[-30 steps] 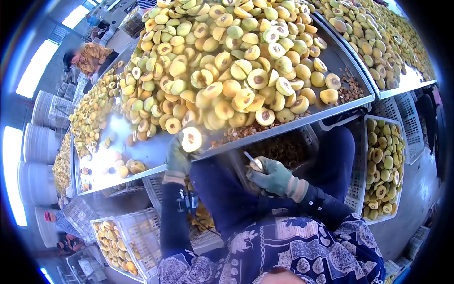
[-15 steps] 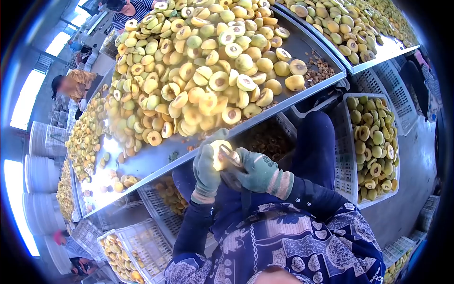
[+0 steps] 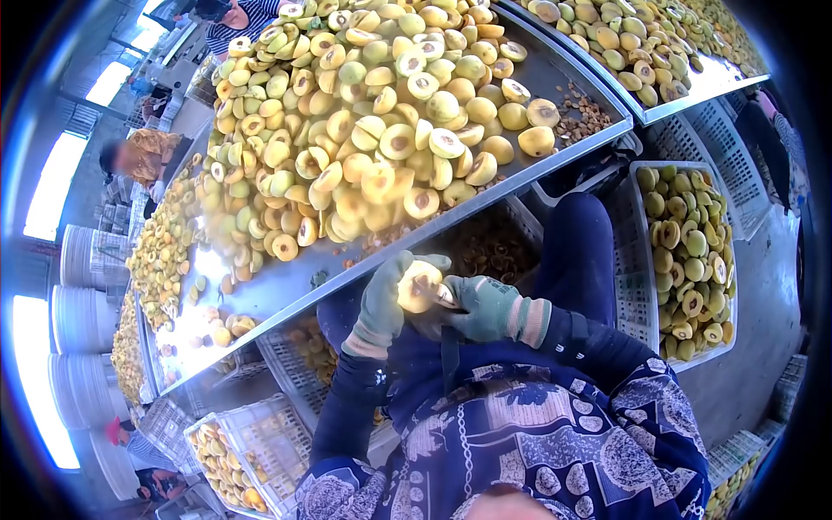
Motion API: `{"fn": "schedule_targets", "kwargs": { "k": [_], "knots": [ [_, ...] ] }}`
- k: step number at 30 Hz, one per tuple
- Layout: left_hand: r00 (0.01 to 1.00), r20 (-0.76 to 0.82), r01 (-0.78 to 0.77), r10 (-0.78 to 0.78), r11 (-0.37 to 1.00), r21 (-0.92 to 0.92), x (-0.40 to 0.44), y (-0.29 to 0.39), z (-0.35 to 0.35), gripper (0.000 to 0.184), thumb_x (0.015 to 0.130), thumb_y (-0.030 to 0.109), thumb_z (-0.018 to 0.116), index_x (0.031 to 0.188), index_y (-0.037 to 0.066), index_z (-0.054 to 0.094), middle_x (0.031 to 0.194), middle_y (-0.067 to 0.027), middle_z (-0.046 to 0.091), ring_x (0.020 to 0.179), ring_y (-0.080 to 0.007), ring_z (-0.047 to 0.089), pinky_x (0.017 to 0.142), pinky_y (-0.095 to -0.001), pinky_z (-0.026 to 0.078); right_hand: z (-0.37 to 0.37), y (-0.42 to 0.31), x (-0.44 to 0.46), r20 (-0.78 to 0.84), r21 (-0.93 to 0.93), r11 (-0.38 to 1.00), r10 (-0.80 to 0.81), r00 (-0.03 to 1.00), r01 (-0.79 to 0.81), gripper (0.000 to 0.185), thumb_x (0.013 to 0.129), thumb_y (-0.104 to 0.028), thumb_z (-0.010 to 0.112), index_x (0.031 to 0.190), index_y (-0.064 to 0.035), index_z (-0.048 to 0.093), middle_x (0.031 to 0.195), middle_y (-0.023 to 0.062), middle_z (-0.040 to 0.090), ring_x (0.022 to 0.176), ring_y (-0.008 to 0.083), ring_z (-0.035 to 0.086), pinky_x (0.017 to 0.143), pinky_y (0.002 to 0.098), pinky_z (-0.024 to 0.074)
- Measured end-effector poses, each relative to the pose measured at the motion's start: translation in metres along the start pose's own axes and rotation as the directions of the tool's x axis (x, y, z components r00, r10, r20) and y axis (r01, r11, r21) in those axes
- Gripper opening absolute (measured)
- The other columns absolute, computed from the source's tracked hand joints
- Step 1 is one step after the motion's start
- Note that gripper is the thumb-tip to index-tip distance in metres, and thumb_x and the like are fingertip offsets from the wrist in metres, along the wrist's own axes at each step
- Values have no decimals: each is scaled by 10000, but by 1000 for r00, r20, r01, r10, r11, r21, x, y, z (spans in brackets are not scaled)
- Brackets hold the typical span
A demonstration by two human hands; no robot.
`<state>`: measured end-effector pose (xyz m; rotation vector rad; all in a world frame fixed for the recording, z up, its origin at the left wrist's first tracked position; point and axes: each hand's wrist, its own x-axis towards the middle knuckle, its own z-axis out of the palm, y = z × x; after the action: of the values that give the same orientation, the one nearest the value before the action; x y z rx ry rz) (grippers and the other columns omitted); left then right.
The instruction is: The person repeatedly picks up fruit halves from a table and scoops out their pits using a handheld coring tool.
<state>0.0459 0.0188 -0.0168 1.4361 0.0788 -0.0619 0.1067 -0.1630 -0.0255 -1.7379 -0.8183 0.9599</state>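
My left hand, in a green glove, is closed around a yellow peach half, cut face turned up toward me. The dark pit hollow shows on that face. My right hand, also gloved, is wrapped round a small metal tool; its bright tip lies at the right edge of the peach half. Fingers hide most of the tool, so its exact kind cannot be made out. Both hands are over my lap, just in front of the metal table edge.
Heaped peach halves cover the metal table. Loose pits lie at its right corner. A crate of peaches stands at my right, another crate at lower left. A bin sits under the table edge. Co-workers are at the left.
The tool has moved from the middle of the peach half's cut face to its right edge. Both hands have shifted slightly to the right, and the camera view has moved a little.
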Motion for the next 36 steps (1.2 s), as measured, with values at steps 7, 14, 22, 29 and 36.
{"fn": "schedule_targets", "kwargs": {
  "k": [7, 14, 22, 29, 36],
  "knots": [
    [962, -271, -8, -17, 996, -90, -19, -8, 20, 498, 1003, 340, 431, 1256, -77, 529, 1182, -178, 625, 981, -277, 649, 892, -374, 520, 14, 2, 0, 88, 203, 978, 35, 996, -52, 379, 885, -259, 615, 1206, -63, 573, 1057, 163, 673, 979, 302, 651, 881, 367, 499],
    [963, -268, 9, -39, 994, -113, -16, -5, 16, 382, 991, 198, 438, 1226, -80, 555, 1245, -165, 603, 935, -244, 660, 874, -377, 544, 8, -7, 1, 443, 458, 785, 204, 873, -416, 289, 900, -278, 620, 1048, -31, 607, 711, 67, 614, 511, 145, 582, 445, 267, 464],
    [915, -399, -136, 56, 975, -175, -10, -19, 28, 375, 941, 120, 493, 1273, -51, 523, 1342, -182, 528, 1016, -251, 633, 898, -385, 537, 18, 7, -11, 517, 850, 100, -346, 783, -517, 275, 988, -211, 484, 946, 38, 594, 526, -37, 468, 342, 61, 397, 338, 203, 367],
    [771, -401, -32, 495, 659, 751, -50, 5, -50, 446, 1016, 305, 438, 1306, -27, 506, 1181, -147, 623, 951, -231, 655, 709, -282, 568, 7, 8, -4, 423, 903, 143, -149, 894, -404, 317, 993, -207, 488, 1036, 96, 569, 533, -16, 472, 387, 60, 440, 379, 182, 384],
    [756, -553, 481, 349, 277, 832, -71, 33, -154, 364, 897, 359, 598, 1097, 61, 658, 1052, -120, 665, 939, -307, 632, 846, -374, 491, 12, 15, 12, 358, 872, 263, 232, 905, -413, 153, 923, -163, 549, 860, -30, 591, 651, 1, 514, 461, 51, 443, 410, 160, 378]
  ]
}}
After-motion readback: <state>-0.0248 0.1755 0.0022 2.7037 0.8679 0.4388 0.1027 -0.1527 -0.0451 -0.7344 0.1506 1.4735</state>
